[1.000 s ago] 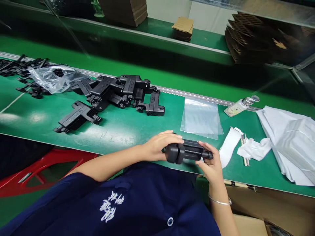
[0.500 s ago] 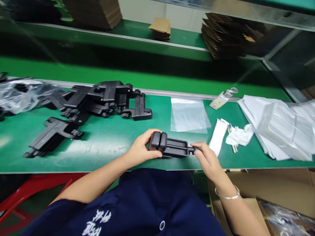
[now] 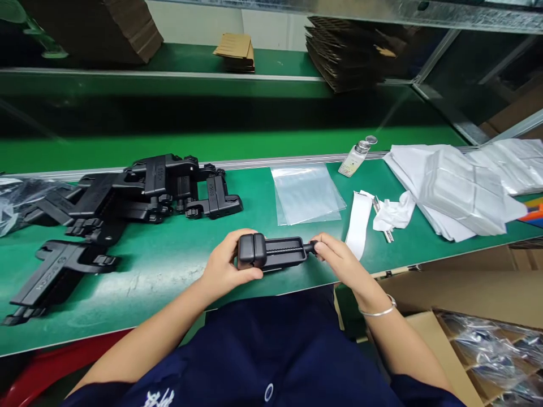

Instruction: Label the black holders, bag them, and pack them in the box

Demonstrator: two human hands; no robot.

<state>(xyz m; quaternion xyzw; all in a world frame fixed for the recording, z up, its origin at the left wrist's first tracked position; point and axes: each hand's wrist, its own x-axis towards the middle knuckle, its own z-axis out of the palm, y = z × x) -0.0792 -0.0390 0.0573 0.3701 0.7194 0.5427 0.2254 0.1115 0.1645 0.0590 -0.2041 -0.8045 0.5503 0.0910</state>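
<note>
Between my hands, above the front of the green bench, is a black plastic clamp (image 3: 285,252) with two padded blocks at one end and a long screw in its open body. My left hand (image 3: 227,263) wraps round the block end, thumb in front and fingers behind. The fingers of my right hand (image 3: 341,260) pinch the small knob (image 3: 313,247) at the screw's other end. Just behind the clamp lie clear plastic bags (image 3: 307,195). Several similar black clamps (image 3: 156,178) are heaped to the left, with one clamp (image 3: 57,277) lying nearer the front edge.
A small bottle (image 3: 354,158) with its lid up stands at the back right. Near it lie a white paper strip (image 3: 358,223), a crumpled tissue (image 3: 395,213) and stacked white packing sheets (image 3: 462,186). Below right, an open carton (image 3: 449,362) holds bagged items in compartments.
The view has swung to the right, so bench things appear further left. Both hands keep hold of the clamp and its knob. The gap between the two blocks looks narrower.
</note>
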